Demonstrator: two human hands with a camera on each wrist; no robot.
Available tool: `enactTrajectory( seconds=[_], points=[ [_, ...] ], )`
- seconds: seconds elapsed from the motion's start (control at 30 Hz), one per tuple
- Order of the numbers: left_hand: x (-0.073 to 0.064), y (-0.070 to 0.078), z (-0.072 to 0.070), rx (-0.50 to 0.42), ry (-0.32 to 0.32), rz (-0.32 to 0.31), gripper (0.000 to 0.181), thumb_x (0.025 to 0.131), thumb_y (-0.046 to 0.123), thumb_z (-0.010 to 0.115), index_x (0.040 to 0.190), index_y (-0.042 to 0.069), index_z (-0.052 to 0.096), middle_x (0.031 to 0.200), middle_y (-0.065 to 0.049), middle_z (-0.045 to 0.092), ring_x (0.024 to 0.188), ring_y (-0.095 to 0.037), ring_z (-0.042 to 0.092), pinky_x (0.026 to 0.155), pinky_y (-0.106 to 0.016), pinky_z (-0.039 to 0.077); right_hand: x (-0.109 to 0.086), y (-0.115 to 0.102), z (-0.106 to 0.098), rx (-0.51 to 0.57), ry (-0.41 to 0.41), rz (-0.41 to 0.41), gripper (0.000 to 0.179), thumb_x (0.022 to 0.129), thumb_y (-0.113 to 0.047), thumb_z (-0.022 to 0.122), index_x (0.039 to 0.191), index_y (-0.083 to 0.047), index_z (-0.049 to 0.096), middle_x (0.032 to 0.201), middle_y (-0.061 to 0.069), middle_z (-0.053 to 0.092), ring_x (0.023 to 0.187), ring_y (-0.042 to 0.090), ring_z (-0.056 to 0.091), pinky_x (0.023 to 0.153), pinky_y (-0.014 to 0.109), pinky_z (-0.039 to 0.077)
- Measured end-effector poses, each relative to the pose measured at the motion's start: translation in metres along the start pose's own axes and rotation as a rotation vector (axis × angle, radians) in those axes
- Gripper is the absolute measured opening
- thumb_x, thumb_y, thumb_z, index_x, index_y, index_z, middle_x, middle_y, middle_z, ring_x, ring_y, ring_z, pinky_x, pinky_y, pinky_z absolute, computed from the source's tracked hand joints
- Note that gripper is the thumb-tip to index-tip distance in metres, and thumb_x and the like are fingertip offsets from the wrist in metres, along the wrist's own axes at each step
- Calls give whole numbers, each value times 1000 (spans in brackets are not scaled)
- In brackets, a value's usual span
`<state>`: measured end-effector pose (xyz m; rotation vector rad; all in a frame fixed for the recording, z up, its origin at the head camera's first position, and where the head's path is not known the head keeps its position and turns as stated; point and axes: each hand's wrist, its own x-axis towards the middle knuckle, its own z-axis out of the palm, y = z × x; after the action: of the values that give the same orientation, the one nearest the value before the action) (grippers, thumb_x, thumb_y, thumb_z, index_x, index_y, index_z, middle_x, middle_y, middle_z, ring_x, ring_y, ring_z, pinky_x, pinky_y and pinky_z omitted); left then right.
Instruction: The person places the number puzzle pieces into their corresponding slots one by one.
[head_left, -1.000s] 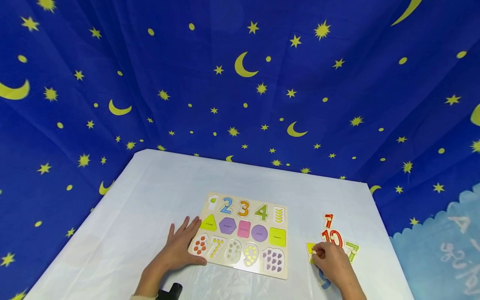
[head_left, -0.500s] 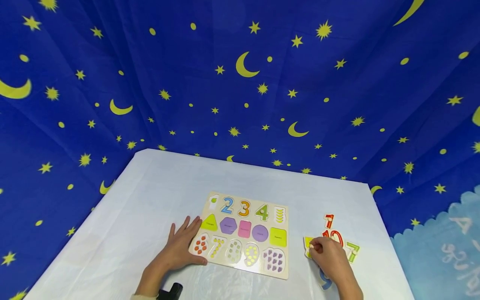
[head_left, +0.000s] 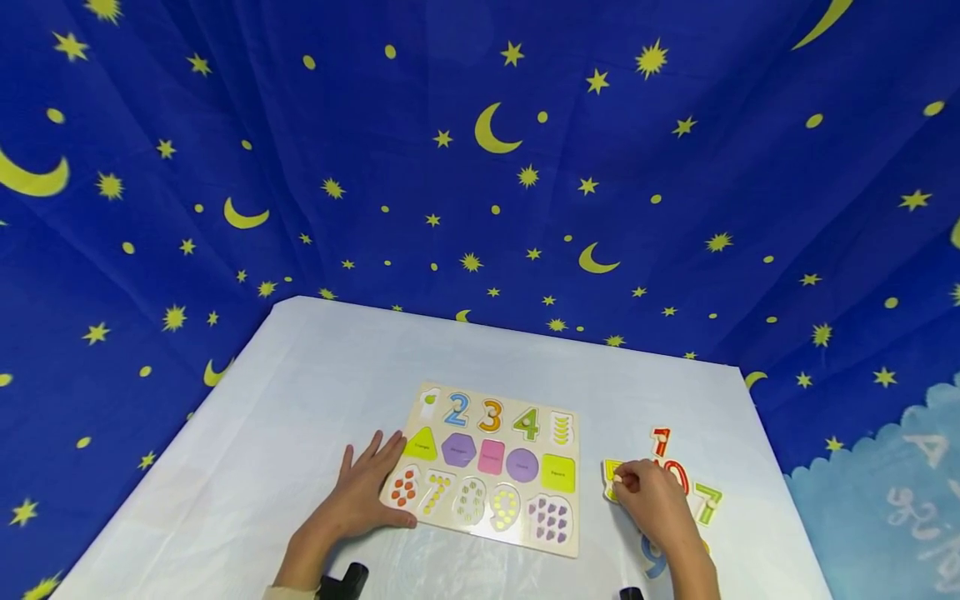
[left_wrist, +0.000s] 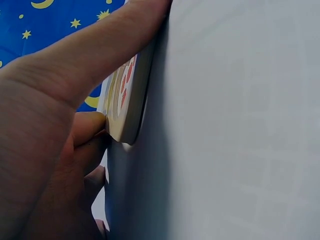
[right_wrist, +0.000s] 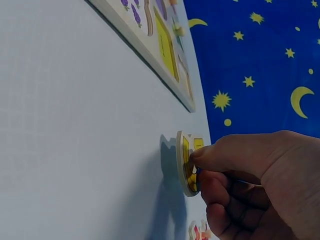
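My left hand [head_left: 367, 492] rests on the left end of the wooden number puzzle board [head_left: 517, 534], fingers straight along the side edge and thumb by the front corner. In the left wrist view, the thumb [left_wrist: 90, 55] reaches past the board's corner [left_wrist: 131, 117]. Off the board's right side, my right hand [head_left: 654, 504] pinches the knob of a yellow number 5 puzzle piece [head_left: 610, 477] between thumb and fingers. The piece [right_wrist: 183, 167] stands tilted above the table, its shadow beside it. On the board's top row sit the blue 2 [head_left: 457, 409], orange 3 [head_left: 491, 415] and green 4 [head_left: 527, 424].
Around my right hand lie a red 1 piece [head_left: 660, 442], a red 10 piece [head_left: 680, 477], a green 7 piece [head_left: 707, 503] and a blue 9 piece [head_left: 654, 557], partly covered. The white-covered table [head_left: 337, 358] meets a blue star-patterned cloth [head_left: 420, 167].
My right hand has moved slightly left and away from me with the yellow 5 piece, drawing it off the other pieces. The left hand stays in place on the board.
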<state>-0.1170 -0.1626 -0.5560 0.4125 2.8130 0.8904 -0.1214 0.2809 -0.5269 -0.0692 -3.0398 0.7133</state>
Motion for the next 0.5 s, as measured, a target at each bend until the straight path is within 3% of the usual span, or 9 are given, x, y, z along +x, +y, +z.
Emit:
enactTrajectory(
  seconds=[0.5],
  points=[
    [0,-2,1,7,26,7,129,51,71,80,152,8,28,156,-7,25,144,-35,11,106,-64,-7,7,-5,-1,12,32,-28,16,76,-8,73,91,-3,73,74,-1,61,67,12,54,63,34,47]
  ],
)
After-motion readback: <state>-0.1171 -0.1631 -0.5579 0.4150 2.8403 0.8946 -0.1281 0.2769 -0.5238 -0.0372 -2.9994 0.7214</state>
